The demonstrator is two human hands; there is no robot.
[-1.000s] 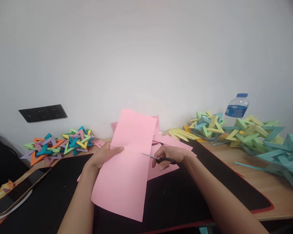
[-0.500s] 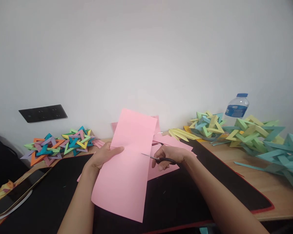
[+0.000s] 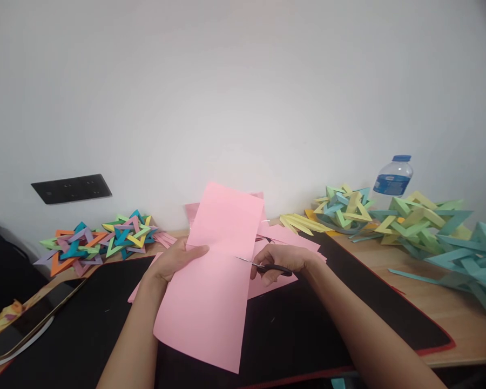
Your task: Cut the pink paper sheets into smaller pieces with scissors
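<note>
A long pink sheet of paper (image 3: 204, 313) is held up over the black mat, tilted, its lower edge curling. My left hand (image 3: 172, 259) grips its left side, thumb on the front and the other fingers hidden behind. In my right hand (image 3: 279, 259) is a pair of scissors (image 3: 277, 267) with dark handles. One slim blade lies across the front of the sheet from its right edge, near mid-height; the other blade is out of sight. More pink paper (image 3: 271, 289) lies on the mat beneath and behind my right hand.
Woven paper-star models stand at left (image 3: 75, 246) and right (image 3: 425, 221). Yellow paper strips (image 3: 303, 222) lie at the back, with a blue-capped bottle (image 3: 392, 177) behind the right-hand models. A phone (image 3: 32, 319) rests at the left of the black mat (image 3: 308, 329). A white wall closes off the back.
The pink sheet and my left hand have shifted slightly to the right. The scissors' blade stays across the sheet's right edge, and my right hand has barely moved.
</note>
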